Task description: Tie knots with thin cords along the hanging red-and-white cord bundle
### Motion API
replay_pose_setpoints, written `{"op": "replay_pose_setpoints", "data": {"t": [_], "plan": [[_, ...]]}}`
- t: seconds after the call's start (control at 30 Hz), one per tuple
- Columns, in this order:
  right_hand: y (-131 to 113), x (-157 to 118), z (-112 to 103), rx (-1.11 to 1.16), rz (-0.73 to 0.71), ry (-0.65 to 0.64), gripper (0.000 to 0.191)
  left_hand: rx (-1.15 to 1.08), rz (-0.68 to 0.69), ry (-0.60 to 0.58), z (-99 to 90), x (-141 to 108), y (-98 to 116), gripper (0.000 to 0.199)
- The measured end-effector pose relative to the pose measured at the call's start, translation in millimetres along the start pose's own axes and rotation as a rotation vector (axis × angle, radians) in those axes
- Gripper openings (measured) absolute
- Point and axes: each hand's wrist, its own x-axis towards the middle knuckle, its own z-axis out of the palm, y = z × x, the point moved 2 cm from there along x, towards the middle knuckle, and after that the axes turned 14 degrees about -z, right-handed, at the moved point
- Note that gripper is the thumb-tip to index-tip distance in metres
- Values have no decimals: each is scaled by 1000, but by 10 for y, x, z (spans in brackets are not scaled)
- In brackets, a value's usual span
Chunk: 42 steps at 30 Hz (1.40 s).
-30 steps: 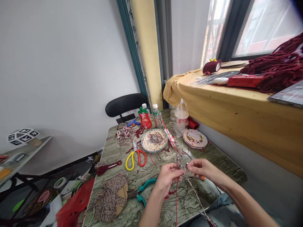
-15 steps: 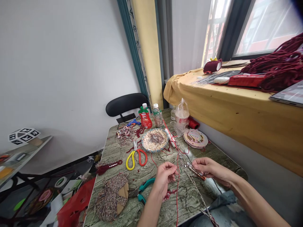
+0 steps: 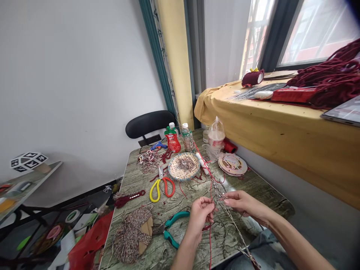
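A braided bundle of thin cords [image 3: 234,223] runs from the bottles down toward my lap, with a red cord [image 3: 210,240] hanging to its left. My left hand [image 3: 203,213] is closed in a pinch on the red cord, just left of the bundle. My right hand [image 3: 243,202] pinches at the bundle's right side; the small piece between its fingertips is too small to name. Teal-handled pliers [image 3: 172,228] lie left of my left hand. Yellow-and-red scissors [image 3: 161,185] rest farther back, beside a round woven tray [image 3: 171,172] holding thread scraps.
Mottled yarn wound on cardboard [image 3: 132,234] lies at the table's near left. Two bottles [image 3: 187,138], a red pouch [image 3: 173,141], a bagged cup [image 3: 216,138] and a round pink-edged piece [image 3: 233,164] stand or lie toward the back. A yellow-covered ledge [image 3: 253,120] borders the right.
My left hand has moved right, closer to the braided bundle, uncovering more of the pliers. My right hand has shifted slightly left, and the shiny copper-coloured rod under it no longer shows.
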Motion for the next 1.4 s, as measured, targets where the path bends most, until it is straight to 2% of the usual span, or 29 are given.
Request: {"op": "replay_pose_setpoints", "data": {"t": [0.07,0.2,0.27,0.33,0.43,0.57,0.67,0.73,0.8,0.93,1.03,1.1,1.13,1.23,1.3,1.33,1.4], "plan": [[24,7,55,6,-26,33,34,20,87,83,-2,-9,44,23],[49,-3,121,16,-67,143,27,132,414,293,42,-110,218,15],[28,-14,141,30,-68,161,26,248,539,306,104,-159,287,12],[-7,-21,153,34,-64,170,26,350,587,282,164,-175,320,12],[-43,-20,157,21,-64,174,26,386,588,271,202,-145,323,11],[-31,-11,149,50,-75,163,25,259,561,226,179,-86,303,8],[-4,-14,134,61,-66,177,25,68,424,138,134,-58,275,16],[12,-20,126,67,-60,187,25,-68,332,130,76,-43,256,19],[24,-26,121,77,-56,193,25,-188,301,199,-24,-19,240,23],[22,-38,117,72,-50,195,26,-361,282,504,-303,66,184,33],[-6,-43,118,52,-51,193,26,-295,345,651,-404,85,180,19],[-28,-45,123,38,-44,187,27,-186,393,599,-354,60,213,26],[-40,-45,127,27,-41,185,28,-139,387,511,-295,45,233,29],[-75,-40,137,-11,-39,185,30,-44,243,89,-49,8,273,33],[-90,-31,139,-26,-43,189,32,3,137,-82,75,-1,274,37],[-93,-26,136,-33,-42,189,33,16,108,-102,107,4,268,38],[-86,-14,125,-42,-35,189,36,22,128,-15,116,21,254,39]]}}
